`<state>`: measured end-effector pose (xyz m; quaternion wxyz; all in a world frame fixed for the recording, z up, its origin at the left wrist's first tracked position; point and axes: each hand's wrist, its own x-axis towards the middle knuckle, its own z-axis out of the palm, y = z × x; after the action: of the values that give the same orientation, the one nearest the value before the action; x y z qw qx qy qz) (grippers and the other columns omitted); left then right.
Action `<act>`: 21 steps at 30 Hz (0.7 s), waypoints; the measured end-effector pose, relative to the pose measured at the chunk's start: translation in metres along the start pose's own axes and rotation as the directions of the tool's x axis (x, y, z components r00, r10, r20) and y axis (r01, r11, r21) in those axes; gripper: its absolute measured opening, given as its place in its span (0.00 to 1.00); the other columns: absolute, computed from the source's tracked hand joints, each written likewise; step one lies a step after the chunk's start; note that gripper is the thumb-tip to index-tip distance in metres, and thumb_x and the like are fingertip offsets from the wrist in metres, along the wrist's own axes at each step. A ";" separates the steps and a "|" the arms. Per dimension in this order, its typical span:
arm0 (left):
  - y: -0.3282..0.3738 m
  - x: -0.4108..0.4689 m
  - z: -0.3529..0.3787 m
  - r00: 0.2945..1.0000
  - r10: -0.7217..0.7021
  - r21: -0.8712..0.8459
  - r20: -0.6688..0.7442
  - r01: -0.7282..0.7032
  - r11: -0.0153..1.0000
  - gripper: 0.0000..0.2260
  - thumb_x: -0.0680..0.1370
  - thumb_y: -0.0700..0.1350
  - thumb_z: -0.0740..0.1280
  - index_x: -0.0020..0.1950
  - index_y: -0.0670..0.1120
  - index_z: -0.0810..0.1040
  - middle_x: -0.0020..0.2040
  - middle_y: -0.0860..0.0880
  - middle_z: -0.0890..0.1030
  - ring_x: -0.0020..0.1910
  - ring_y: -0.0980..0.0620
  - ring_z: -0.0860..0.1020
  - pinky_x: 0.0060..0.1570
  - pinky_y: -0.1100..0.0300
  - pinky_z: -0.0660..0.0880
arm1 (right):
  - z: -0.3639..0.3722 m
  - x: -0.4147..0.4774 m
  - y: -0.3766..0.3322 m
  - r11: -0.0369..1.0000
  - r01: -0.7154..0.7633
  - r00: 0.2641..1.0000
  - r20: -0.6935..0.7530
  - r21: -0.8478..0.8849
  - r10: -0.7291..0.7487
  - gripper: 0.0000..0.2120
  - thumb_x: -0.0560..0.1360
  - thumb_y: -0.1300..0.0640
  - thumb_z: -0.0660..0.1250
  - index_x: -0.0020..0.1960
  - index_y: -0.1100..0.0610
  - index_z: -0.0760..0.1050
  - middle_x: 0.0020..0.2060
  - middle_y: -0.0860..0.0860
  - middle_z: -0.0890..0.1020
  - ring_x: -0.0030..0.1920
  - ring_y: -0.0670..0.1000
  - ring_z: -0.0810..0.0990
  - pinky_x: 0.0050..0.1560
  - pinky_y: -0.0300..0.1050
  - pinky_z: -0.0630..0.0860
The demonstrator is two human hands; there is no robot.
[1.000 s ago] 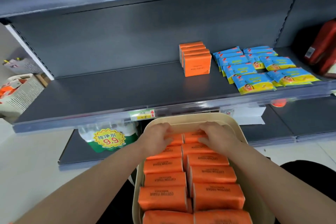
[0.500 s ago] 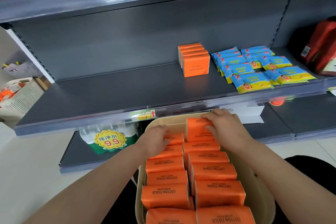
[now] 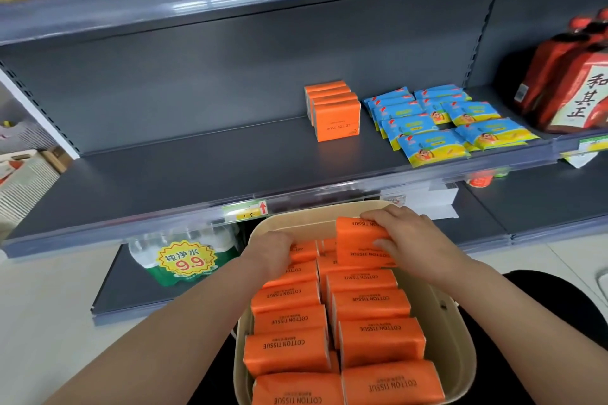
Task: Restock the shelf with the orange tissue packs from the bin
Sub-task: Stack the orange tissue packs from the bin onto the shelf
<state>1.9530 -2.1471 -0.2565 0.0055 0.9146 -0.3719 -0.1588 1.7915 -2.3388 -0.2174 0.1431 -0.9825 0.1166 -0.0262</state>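
Note:
A beige bin (image 3: 457,325) in front of me holds two rows of orange tissue packs (image 3: 368,306) printed COTTON TISSUE. My right hand (image 3: 408,237) grips one orange pack (image 3: 357,240) lifted above the right row at the bin's far end. My left hand (image 3: 269,253) curls over the far packs of the left row; whether it holds one I cannot tell. On the grey shelf (image 3: 197,171) a short row of orange packs (image 3: 335,112) stands upright, right of centre.
Blue and yellow packets (image 3: 437,128) lie right of the shelved orange packs. Red packages (image 3: 572,89) stand at the far right. The shelf's left part is bare. Bottled water with a 9.9 tag (image 3: 186,260) sits on the lower shelf. A price rail (image 3: 245,210) runs along the shelf edge.
My right hand has pulled one orange pack up out of the right row and raised it. My left hand stays on the left row.

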 end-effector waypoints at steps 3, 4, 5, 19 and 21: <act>-0.001 -0.003 0.003 1.000 -0.017 -0.007 -0.021 0.017 1.000 0.12 0.79 0.40 0.60 0.61 0.49 0.73 0.56 0.49 0.79 0.52 0.50 0.76 0.47 0.60 0.70 | 0.002 -0.003 -0.001 1.000 0.007 1.000 -0.015 0.019 -0.006 0.22 0.79 0.51 0.60 0.72 0.44 0.61 0.66 0.44 0.70 0.68 0.49 0.66 0.67 0.50 0.65; -0.001 -0.003 0.002 0.999 -0.026 0.003 -0.036 0.026 1.000 0.12 0.78 0.40 0.60 0.61 0.48 0.72 0.56 0.49 0.79 0.52 0.50 0.76 0.48 0.59 0.72 | 0.002 -0.004 -0.002 1.000 0.007 1.000 -0.024 0.022 -0.006 0.22 0.79 0.51 0.61 0.72 0.44 0.61 0.66 0.44 0.70 0.68 0.49 0.66 0.67 0.50 0.64; -0.002 -0.002 0.001 0.998 -0.026 0.021 -0.057 0.027 0.999 0.12 0.78 0.40 0.61 0.61 0.47 0.72 0.56 0.48 0.78 0.53 0.49 0.76 0.50 0.58 0.73 | 0.000 -0.004 -0.002 1.000 0.005 0.999 -0.037 0.021 -0.004 0.22 0.79 0.51 0.61 0.72 0.44 0.62 0.66 0.44 0.70 0.68 0.49 0.66 0.67 0.50 0.64; 0.010 -0.001 -0.069 0.865 -0.065 -0.282 -0.498 -0.091 0.955 0.12 0.80 0.42 0.59 0.62 0.42 0.69 0.56 0.43 0.76 0.55 0.43 0.75 0.50 0.53 0.71 | -0.019 0.007 0.008 0.987 -0.148 0.949 -0.291 -0.069 0.122 0.21 0.78 0.54 0.62 0.70 0.45 0.65 0.64 0.46 0.72 0.64 0.52 0.68 0.58 0.50 0.65; 0.017 0.006 -0.083 0.827 -0.074 -0.256 -0.558 -0.086 0.963 0.13 0.79 0.42 0.59 0.64 0.44 0.69 0.58 0.43 0.76 0.57 0.43 0.73 0.51 0.50 0.72 | -0.025 0.015 0.015 0.985 -0.168 0.932 -0.333 -0.049 0.143 0.22 0.78 0.55 0.62 0.70 0.46 0.65 0.65 0.47 0.71 0.65 0.53 0.67 0.58 0.51 0.65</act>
<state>1.9701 -2.1730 -0.1771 0.2398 0.9099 -0.3315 0.0684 1.8007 -2.3627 -0.1976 0.0855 -0.9569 0.2170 -0.1732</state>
